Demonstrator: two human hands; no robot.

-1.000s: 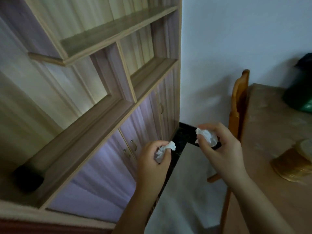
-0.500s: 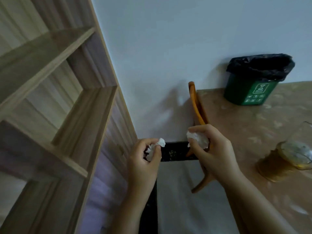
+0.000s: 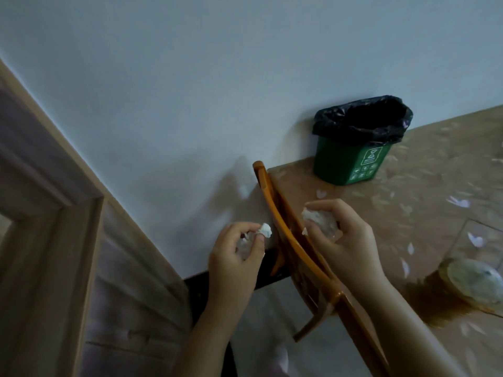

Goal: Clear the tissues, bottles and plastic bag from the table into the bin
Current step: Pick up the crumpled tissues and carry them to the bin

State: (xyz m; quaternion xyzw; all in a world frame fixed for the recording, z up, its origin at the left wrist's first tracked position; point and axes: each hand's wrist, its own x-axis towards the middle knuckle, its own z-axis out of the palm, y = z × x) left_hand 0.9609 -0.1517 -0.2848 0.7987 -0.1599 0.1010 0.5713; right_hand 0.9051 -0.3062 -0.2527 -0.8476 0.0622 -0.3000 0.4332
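- As crumpled tissue is soft and near weightless, a light fingertip pinch should hold it
- left hand pinches the left wad — right hand curls round the right wad

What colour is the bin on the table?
Dark green bin with white symbols on its front, fitted with a black liner. Head view, the only one.

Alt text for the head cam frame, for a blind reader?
The left hand grips a crumpled tissue and the right hand a second tissue, short of a green bin with a black liner standing on the table by the wall. An orange chair back runs between the hands.
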